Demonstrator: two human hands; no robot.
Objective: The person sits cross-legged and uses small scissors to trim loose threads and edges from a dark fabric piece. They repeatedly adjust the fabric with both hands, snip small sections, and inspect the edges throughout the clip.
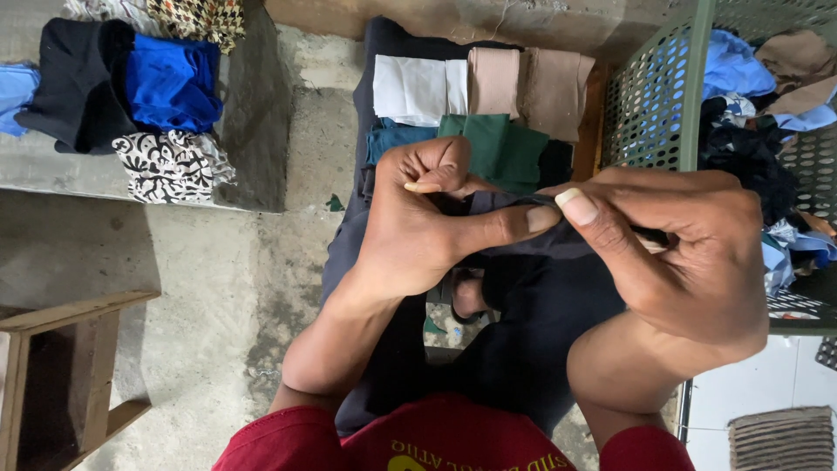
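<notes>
Right now the 2 hands, left hand (418, 222) and right hand (671, 253), pinch a dark navy piece of cloth (540, 296) tight over the lap. Behind lie small folded cloth pieces (488, 105), beside a green plastic basket (654, 105).

Soft, even daylight, faint shadows, sharp focus, slight edge distortion.

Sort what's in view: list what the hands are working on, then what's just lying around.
In hand:
- left hand and right hand, both pinching the dark cloth

Lying about:
- folded cloth pieces laid out ahead
- green basket of mixed fabric
- fabric pile on the ledge
- wooden stool
</notes>
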